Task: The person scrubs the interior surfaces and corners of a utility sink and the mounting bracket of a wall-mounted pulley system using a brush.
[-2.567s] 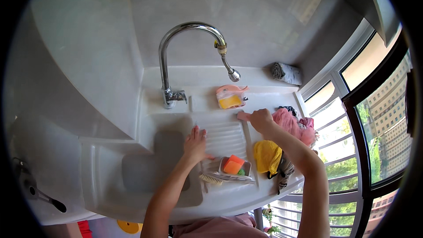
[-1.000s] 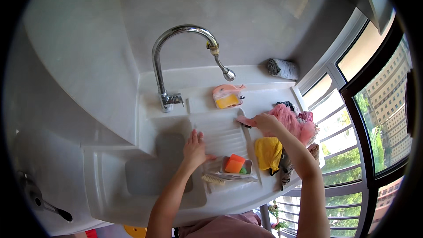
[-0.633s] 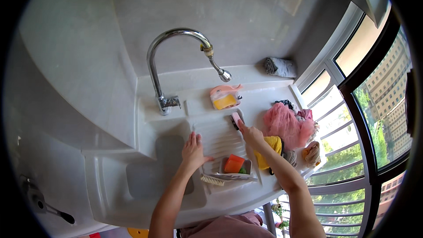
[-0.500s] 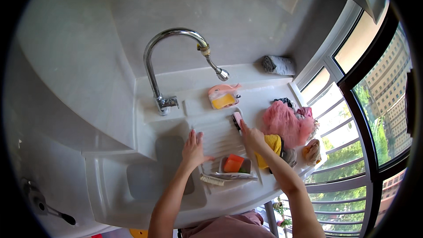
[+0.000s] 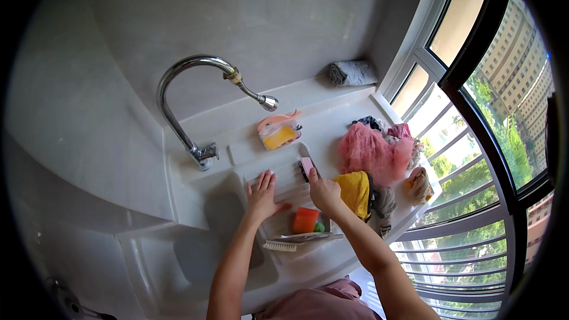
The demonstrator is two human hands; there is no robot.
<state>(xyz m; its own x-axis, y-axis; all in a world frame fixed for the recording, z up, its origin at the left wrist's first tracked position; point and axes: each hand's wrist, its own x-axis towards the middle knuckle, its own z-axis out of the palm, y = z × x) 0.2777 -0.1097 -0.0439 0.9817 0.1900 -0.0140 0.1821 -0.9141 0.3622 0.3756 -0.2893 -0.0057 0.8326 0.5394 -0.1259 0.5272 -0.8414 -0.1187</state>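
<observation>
My right hand [image 5: 325, 194] grips a small pink brush [image 5: 306, 165] with dark bristles along its side, the index finger stretched along its top. The brush is over the upper right of the white ridged washboard [image 5: 285, 169]. Fingers spread, my left hand [image 5: 262, 199] lies on the washboard's left part and holds nothing. Just below the hands, a tray at the near end of the board holds an orange block [image 5: 305, 220] and a green piece [image 5: 319, 227]. A white-bristled brush [image 5: 280, 247] lies along the tray's near side.
Left of the board is the sink basin [image 5: 204, 255], with a chrome faucet [image 5: 204, 154] behind. A pink dish [image 5: 278, 120] holds a yellow bar [image 5: 280, 137]. To the right lie pink mesh [image 5: 370, 151], yellow cloth [image 5: 354, 192] and other fabrics. A grey roll [image 5: 352, 73] rests on the ledge.
My view has shifted and tilted. The brush, in my right hand, has come nearer over the board. My left hand has moved further onto the washboard, with its palm lower.
</observation>
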